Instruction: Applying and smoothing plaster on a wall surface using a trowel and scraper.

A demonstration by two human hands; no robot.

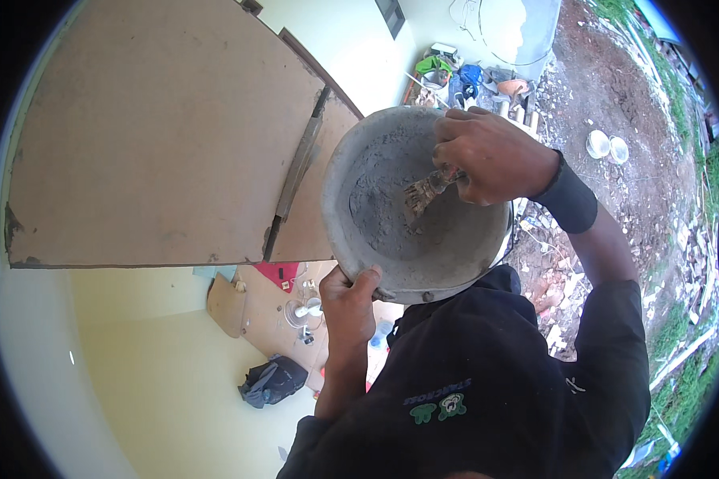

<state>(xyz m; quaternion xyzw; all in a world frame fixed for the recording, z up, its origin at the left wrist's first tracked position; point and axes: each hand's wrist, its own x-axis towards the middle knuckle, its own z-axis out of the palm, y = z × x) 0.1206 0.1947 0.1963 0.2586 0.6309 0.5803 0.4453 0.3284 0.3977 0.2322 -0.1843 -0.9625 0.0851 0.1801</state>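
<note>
A round grey bucket (487,247) is tipped in front of my chest, its open mouth toward me. Grey cement powder or paste (375,195) coats its bottom and one side; whether it is dry or wet I cannot tell. My left hand (351,307) grips the near left rim, thumb over the edge. Inside the bucket's mouth, my right hand (495,156) is closed around a worn, cement-caked brush (426,191). The bristles point down-left and reach the grey material. Most of the brush handle is hidden by my fingers.
A large brown panel (160,136) with a dark seam fills the upper left. Below are a floor fan (298,313) and a dark backpack (273,381). Bags and tools lie piled (463,80) by the far wall. Two white pails (607,146) stand on rubble-strewn ground at right.
</note>
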